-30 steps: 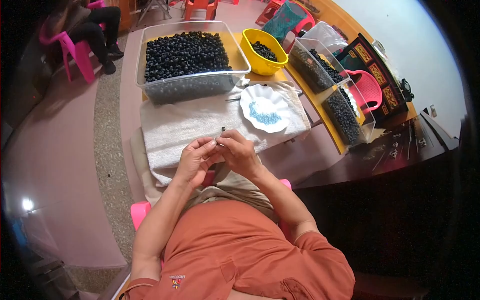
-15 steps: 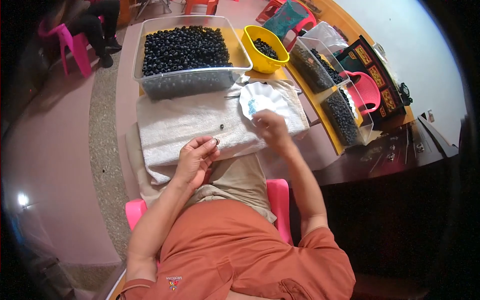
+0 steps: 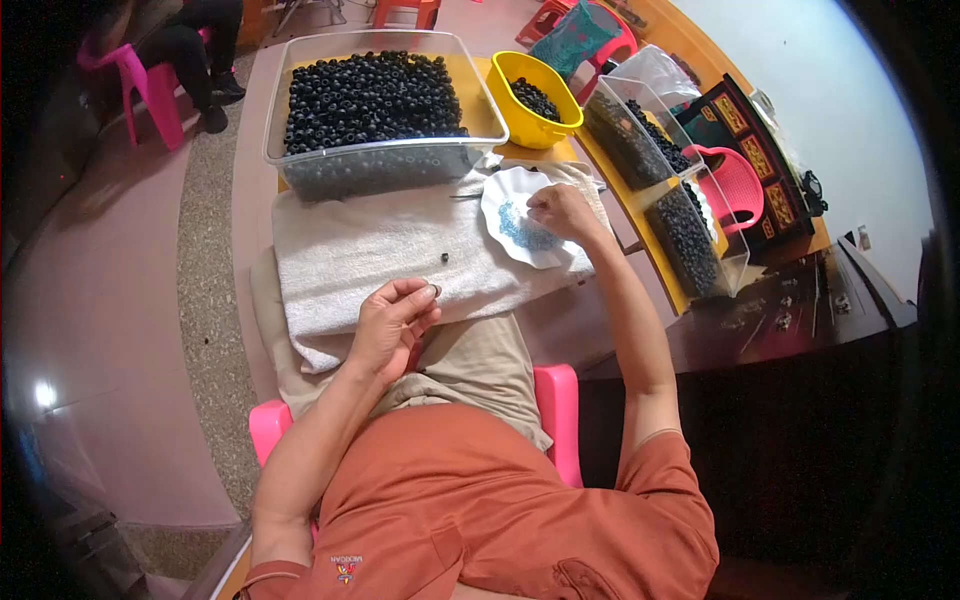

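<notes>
My left hand [image 3: 395, 318] is just above the near edge of the white towel [image 3: 350, 250]. Its thumb and forefinger pinch a small dark ring-shaped piece [image 3: 436, 291]. My right hand [image 3: 563, 212] is over the white scalloped dish [image 3: 500, 190], which holds a scatter of tiny light-blue bits [image 3: 525, 230]. Its fingers are drawn together at the dish; anything between them is too small or hidden to make out. One loose black piece [image 3: 445, 257] lies on the towel between the two hands.
Beyond the towel stands a large clear bin [image 3: 385, 160] full of black ring-shaped pieces. A yellow basin [image 3: 545, 130] to its right holds more. Further right are clear boxes [image 3: 690, 235] of black pieces. A person's legs [image 3: 195, 60] show at far left.
My right hand has moved up and to the right, from the dish's near edge to over its right part, uncovering more blue bits. My left hand has hardly moved.
</notes>
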Demonstrator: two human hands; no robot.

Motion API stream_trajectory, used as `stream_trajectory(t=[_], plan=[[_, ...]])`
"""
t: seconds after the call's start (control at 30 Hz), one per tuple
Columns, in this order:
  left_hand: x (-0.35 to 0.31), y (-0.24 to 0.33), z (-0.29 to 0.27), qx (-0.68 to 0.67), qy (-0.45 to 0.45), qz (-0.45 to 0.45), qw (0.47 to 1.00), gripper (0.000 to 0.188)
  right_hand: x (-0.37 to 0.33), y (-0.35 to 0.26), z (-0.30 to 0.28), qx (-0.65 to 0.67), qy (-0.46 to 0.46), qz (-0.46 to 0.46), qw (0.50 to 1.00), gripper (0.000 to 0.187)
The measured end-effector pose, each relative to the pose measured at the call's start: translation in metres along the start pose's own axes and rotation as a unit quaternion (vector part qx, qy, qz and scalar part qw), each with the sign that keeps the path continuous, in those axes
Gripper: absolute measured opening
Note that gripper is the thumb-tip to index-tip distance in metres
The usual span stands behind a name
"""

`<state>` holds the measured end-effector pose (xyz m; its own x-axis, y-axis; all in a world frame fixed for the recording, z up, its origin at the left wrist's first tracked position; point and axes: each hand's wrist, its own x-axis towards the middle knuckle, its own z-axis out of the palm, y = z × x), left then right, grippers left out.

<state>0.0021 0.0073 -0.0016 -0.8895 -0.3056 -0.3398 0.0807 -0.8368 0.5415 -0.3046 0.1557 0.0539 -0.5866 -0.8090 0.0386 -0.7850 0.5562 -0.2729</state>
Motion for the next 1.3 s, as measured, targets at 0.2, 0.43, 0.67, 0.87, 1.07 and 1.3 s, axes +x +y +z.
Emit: stream_trajectory(t=[0.2, 0.43, 0.67, 0.87, 1.07, 1.3], plan=[[-0.001, 0.002, 0.002, -0.002, 0.0, -0.001, 1.0, 0.009, 0.01, -0.007, 0.012, 0.029, -0.005, 0.014, 0.999, 0.023], [0.0, 0.001, -0.001, -0.012, -0.002, -0.004, 1.0, 0.009, 0.009, -0.013, 0.01, 0.008, -0.016, 0.034, 0.999, 0.026], [0.0, 0.001, 0.001, -0.012, -0.002, -0.005, 1.0, 0.009, -0.001, 0.01, 0.015, 0.011, 0.073, -0.087, 0.994, 0.023], [-0.002, 0.001, -0.002, -0.006, -0.008, -0.002, 1.0, 0.009, -0.017, -0.01, 0.006, 0.144, 0.08, 0.02, 0.986, 0.015], [-0.002, 0.002, 0.001, -0.002, -0.006, 0.002, 1.0, 0.009, -0.034, -0.024, 0.009, 0.274, 0.042, 0.034, 0.96, 0.014], [-0.005, 0.002, 0.004, -0.004, -0.016, -0.008, 1.0, 0.015, -0.07, -0.099, 0.03, 0.509, -0.076, -0.033, 0.856, 0.008]])
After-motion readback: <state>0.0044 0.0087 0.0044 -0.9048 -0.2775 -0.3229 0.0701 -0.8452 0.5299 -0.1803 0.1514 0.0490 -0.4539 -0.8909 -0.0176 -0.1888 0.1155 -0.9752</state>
